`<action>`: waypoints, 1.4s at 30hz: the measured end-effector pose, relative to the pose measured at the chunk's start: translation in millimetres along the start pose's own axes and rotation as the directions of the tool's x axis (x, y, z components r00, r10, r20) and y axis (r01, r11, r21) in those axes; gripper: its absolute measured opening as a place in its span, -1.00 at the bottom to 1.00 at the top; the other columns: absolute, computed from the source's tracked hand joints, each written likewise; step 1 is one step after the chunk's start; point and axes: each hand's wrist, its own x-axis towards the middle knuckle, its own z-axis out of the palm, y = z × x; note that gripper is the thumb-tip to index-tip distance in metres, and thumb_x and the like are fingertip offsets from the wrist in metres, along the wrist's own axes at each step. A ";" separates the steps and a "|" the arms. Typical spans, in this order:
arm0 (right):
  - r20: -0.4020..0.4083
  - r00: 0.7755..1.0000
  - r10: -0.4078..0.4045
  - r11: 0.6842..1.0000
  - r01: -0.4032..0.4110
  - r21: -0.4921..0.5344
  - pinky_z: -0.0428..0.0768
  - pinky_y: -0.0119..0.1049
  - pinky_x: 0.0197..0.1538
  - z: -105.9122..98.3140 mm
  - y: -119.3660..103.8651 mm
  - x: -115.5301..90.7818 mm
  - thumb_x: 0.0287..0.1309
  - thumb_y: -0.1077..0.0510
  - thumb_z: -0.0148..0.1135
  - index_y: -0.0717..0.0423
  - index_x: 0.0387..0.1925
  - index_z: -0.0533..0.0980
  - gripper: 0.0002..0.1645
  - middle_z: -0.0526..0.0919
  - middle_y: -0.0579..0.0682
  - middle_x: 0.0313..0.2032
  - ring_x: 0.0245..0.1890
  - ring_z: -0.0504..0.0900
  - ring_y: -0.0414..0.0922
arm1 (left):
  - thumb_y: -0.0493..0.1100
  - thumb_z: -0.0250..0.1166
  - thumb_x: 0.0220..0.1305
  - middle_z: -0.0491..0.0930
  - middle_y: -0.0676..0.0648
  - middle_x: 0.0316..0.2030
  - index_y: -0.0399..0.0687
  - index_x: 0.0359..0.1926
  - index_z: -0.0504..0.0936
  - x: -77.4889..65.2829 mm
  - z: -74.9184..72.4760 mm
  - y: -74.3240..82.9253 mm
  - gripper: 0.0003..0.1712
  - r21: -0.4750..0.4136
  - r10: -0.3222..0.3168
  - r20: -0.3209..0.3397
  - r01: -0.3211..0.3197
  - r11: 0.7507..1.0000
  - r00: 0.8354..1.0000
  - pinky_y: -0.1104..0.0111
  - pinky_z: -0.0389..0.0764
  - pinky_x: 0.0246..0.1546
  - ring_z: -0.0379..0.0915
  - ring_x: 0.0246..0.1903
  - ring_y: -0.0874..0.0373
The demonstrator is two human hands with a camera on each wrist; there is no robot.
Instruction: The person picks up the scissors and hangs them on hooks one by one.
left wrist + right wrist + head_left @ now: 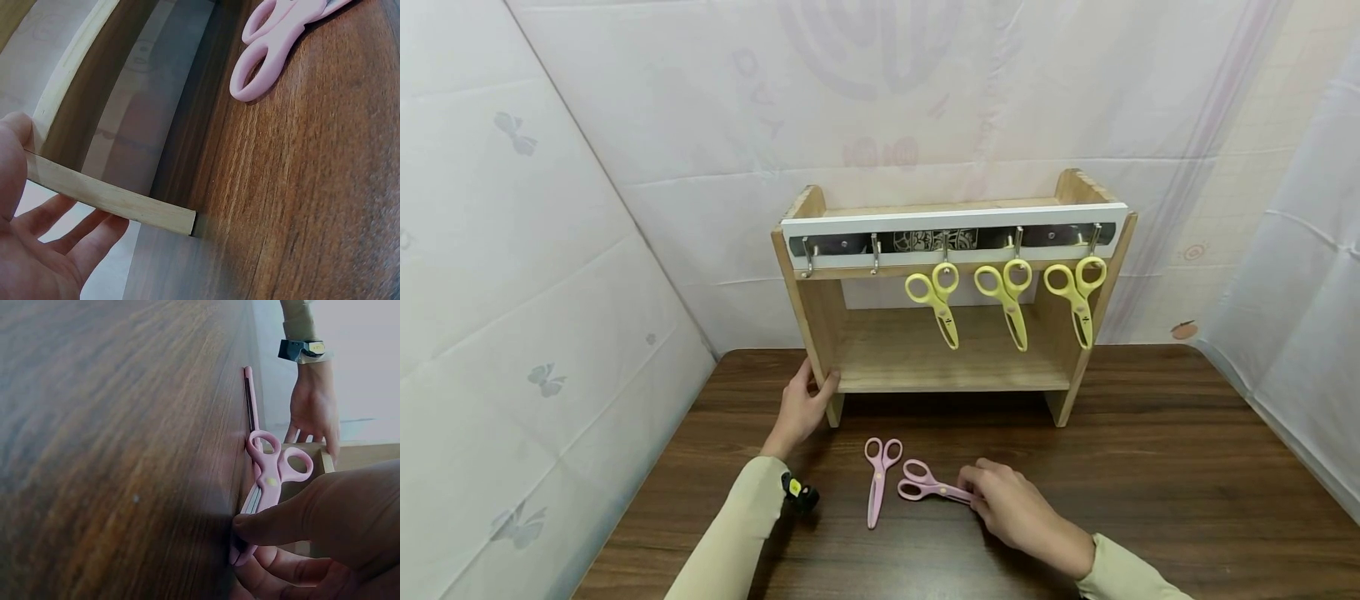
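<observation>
My left hand [801, 408] grips the left side panel of a small wooden shelf [951, 350], thumb inside and fingers behind the board. Near the table's front, my right hand [1011, 508] pinches the blade end of pink scissors [270, 478], whose handle loops point left in the head view. A second pair of pink scissors [878, 483] lies beside them with its loops toward the shelf. Yellow scissors hang by one loop each from hooks on the shelf's front: one near the middle [942, 307], another right of it [1007, 302], a third at far right [1079, 300].
Two bare metal hooks, one at far left [807, 258] and one beside it [875, 254], are on the white hook rail [955, 221]. The shelf stands on a dark brown wooden table [1165, 450]. Patterned white sheets [715, 108] hang behind and on the sides.
</observation>
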 end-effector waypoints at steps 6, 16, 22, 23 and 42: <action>0.006 1.000 -0.013 1.000 0.013 0.012 0.45 -0.42 -0.52 -1.8 1.5 0.9 0.04 0.41 0.51 -0.08 -0.38 0.63 -0.68 0.51 -0.27 -0.45 -0.48 0.46 -0.37 | 0.05 0.20 0.55 0.48 -0.31 0.27 -0.06 0.53 0.25 -0.1 0.1 0.8 -0.31 -0.004 0.001 0.000 -0.001 1.000 1.000 -0.05 0.65 0.09 0.53 0.19 -0.20; -0.033 0.997 -0.072 0.994 0.069 -0.082 0.50 -0.42 -0.51 -26.8 -1.3 15.7 0.05 0.41 0.50 -0.05 -0.36 0.64 -0.70 0.52 -0.25 -0.45 -0.46 0.54 -0.30 | 0.06 0.20 0.54 0.50 -0.32 0.26 -0.08 0.52 0.28 -0.2 0.6 -0.5 -0.32 -0.007 0.003 -0.010 -0.003 1.000 1.000 -0.06 0.65 0.08 0.53 0.18 -0.21; -0.102 0.989 -0.110 0.986 0.096 -0.140 0.48 -0.41 -0.48 -47.6 -9.7 27.3 0.07 0.36 0.53 -0.07 -0.36 0.66 -0.73 0.50 -0.26 -0.44 -0.45 0.48 -0.30 | 0.06 0.21 0.54 0.50 -0.32 0.25 -0.07 0.51 0.29 0.4 0.5 -0.6 -0.33 -0.009 -0.006 -0.010 0.005 1.000 1.000 -0.06 0.65 0.09 0.53 0.18 -0.21; -0.116 0.987 -0.115 0.985 0.098 -0.145 0.49 -0.41 -0.47 -50.9 -11.2 29.3 0.07 0.35 0.53 -0.08 -0.35 0.66 -0.73 0.50 -0.26 -0.44 -0.44 0.48 -0.30 | 0.06 0.21 0.54 0.50 -0.32 0.25 -0.07 0.51 0.29 0.5 0.6 -0.7 -0.33 -0.009 -0.006 -0.010 0.006 1.000 1.000 -0.06 0.65 0.09 0.53 0.18 -0.21; -0.471 0.858 -0.206 0.966 0.255 0.041 0.64 -0.26 -0.35 -102.5 -42.9 76.6 0.05 0.44 0.51 0.08 -0.27 0.71 -0.74 0.65 -0.12 -0.36 -0.37 0.59 -0.25 | 0.04 0.22 0.53 0.52 -0.32 0.24 -0.10 0.48 0.33 -0.9 0.2 0.8 -0.36 -0.017 0.007 -0.012 -0.007 1.000 1.000 -0.05 0.66 0.08 0.55 0.17 -0.21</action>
